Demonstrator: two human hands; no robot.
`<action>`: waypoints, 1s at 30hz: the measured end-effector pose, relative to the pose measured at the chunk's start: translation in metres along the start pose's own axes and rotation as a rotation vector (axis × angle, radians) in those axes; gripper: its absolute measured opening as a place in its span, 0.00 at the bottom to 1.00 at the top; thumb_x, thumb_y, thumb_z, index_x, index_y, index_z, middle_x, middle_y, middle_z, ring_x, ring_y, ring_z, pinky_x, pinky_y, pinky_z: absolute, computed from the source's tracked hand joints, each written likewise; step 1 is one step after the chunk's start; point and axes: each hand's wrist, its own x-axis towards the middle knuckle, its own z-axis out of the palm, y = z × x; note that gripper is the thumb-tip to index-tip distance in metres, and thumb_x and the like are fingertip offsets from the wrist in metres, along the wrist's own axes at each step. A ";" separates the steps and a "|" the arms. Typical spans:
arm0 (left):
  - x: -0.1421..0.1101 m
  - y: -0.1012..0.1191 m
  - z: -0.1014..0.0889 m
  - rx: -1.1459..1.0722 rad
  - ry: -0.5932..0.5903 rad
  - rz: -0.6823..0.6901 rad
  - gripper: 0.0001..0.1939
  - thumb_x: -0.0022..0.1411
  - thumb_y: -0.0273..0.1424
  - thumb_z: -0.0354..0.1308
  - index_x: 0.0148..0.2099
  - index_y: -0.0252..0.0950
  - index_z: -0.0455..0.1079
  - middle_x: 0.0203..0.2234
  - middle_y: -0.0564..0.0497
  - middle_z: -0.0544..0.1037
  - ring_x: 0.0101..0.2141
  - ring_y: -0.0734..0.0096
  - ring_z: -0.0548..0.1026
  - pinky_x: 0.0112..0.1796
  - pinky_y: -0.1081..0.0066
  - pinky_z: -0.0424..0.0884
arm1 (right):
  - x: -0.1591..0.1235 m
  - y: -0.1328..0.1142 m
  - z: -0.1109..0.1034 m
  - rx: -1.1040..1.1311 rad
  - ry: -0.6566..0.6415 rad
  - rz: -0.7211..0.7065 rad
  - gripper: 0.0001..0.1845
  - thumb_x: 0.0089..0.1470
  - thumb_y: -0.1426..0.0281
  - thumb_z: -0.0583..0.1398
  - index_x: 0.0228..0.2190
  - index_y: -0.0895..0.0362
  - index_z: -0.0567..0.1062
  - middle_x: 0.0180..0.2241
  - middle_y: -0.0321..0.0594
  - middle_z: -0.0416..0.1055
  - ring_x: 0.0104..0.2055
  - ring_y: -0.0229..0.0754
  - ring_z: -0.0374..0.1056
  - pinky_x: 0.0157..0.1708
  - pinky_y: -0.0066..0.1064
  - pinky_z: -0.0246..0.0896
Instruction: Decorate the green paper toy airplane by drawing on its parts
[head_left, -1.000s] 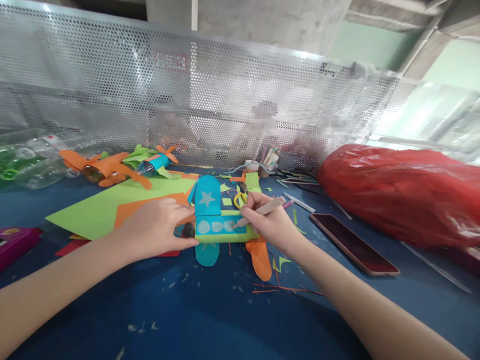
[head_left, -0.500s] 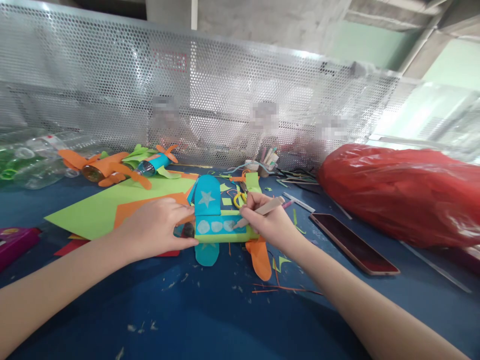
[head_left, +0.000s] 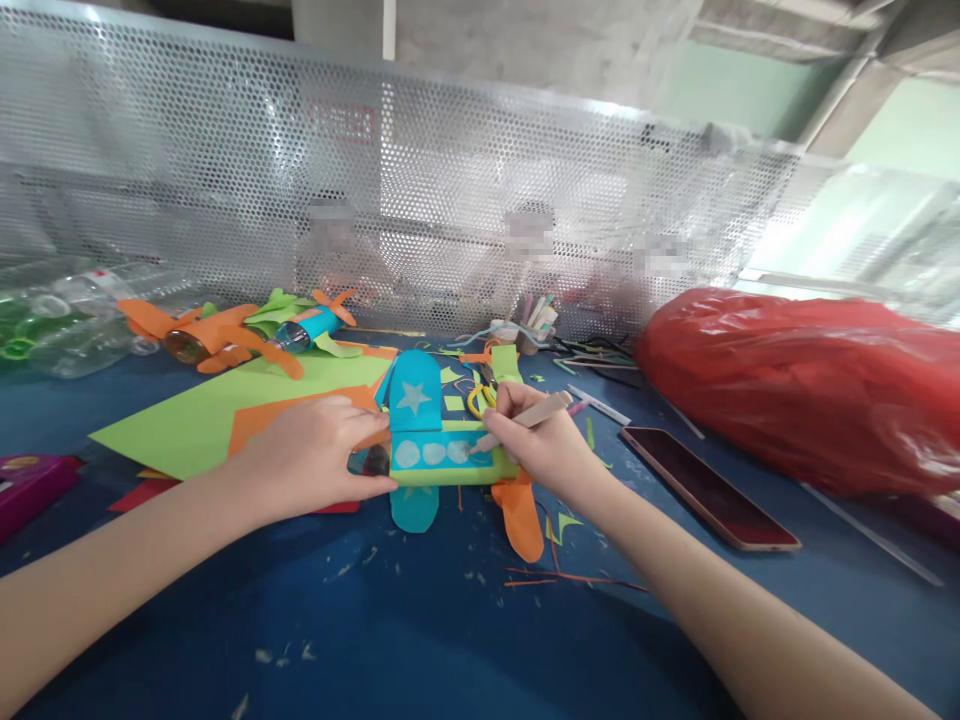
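A toy airplane [head_left: 450, 477] made from a bottle wrapped in green paper lies across the table in front of me. Its blue wing [head_left: 415, 392] bears a pale star, and an orange tail piece [head_left: 519, 518] sticks out at the right. My left hand [head_left: 319, 450] grips the airplane's bottle end between thumb and fingers. In my right hand [head_left: 536, 435] is a light-coloured marker [head_left: 534, 412], its tip at the third of three pale ovals on the blue strip [head_left: 433, 453] along the body. Yellow-handled scissors [head_left: 480, 401] lie just behind, partly hidden by that hand.
Green paper [head_left: 187, 425] and orange paper [head_left: 262, 412] lie left. Behind them are finished paper airplanes [head_left: 311, 325] and clear bottles [head_left: 82, 325]. A phone [head_left: 705, 485] and a red plastic bag [head_left: 802, 385] are on the right. A cup of markers [head_left: 536, 325] stands before a perforated metal screen [head_left: 465, 180].
My right hand and the marker have shifted very slightly at the third oval. My left hand and the airplane stay in place.
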 end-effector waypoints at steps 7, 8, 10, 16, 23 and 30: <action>-0.001 -0.003 0.003 -0.034 0.023 0.002 0.16 0.66 0.47 0.62 0.43 0.40 0.78 0.36 0.45 0.83 0.36 0.53 0.79 0.36 0.60 0.73 | -0.002 -0.001 0.000 0.032 -0.039 0.006 0.16 0.50 0.67 0.61 0.20 0.51 0.57 0.18 0.27 0.54 0.20 0.33 0.51 0.23 0.30 0.45; 0.000 -0.003 0.003 -0.039 0.021 0.000 0.16 0.66 0.47 0.61 0.44 0.40 0.78 0.36 0.45 0.83 0.37 0.53 0.79 0.36 0.60 0.73 | -0.002 -0.001 0.000 0.034 -0.044 0.003 0.16 0.50 0.67 0.61 0.20 0.51 0.58 0.18 0.27 0.55 0.20 0.33 0.51 0.23 0.30 0.45; 0.000 -0.002 0.001 -0.044 0.015 -0.001 0.17 0.67 0.47 0.61 0.44 0.39 0.78 0.36 0.45 0.83 0.37 0.53 0.79 0.36 0.60 0.73 | -0.001 0.000 0.001 0.024 -0.028 -0.006 0.16 0.50 0.67 0.61 0.20 0.51 0.57 0.17 0.27 0.55 0.20 0.34 0.51 0.22 0.30 0.45; 0.001 -0.002 0.001 -0.024 0.001 0.000 0.15 0.66 0.45 0.63 0.43 0.39 0.79 0.36 0.45 0.83 0.36 0.53 0.79 0.36 0.60 0.73 | 0.000 0.001 0.000 0.040 -0.035 0.002 0.16 0.50 0.67 0.61 0.20 0.51 0.58 0.19 0.27 0.54 0.20 0.33 0.51 0.22 0.30 0.45; 0.001 -0.002 0.002 -0.019 0.026 0.010 0.14 0.65 0.45 0.63 0.41 0.39 0.78 0.35 0.45 0.83 0.35 0.53 0.79 0.35 0.60 0.74 | -0.001 0.000 0.000 0.060 -0.052 0.016 0.17 0.50 0.67 0.62 0.20 0.51 0.58 0.17 0.26 0.55 0.19 0.34 0.51 0.22 0.30 0.46; -0.001 -0.002 0.002 -0.001 0.015 -0.020 0.17 0.65 0.47 0.63 0.44 0.39 0.78 0.37 0.44 0.84 0.36 0.51 0.80 0.36 0.58 0.75 | 0.000 -0.002 -0.003 0.281 0.136 0.058 0.24 0.63 0.45 0.55 0.28 0.51 0.67 0.16 0.30 0.64 0.20 0.38 0.60 0.26 0.33 0.54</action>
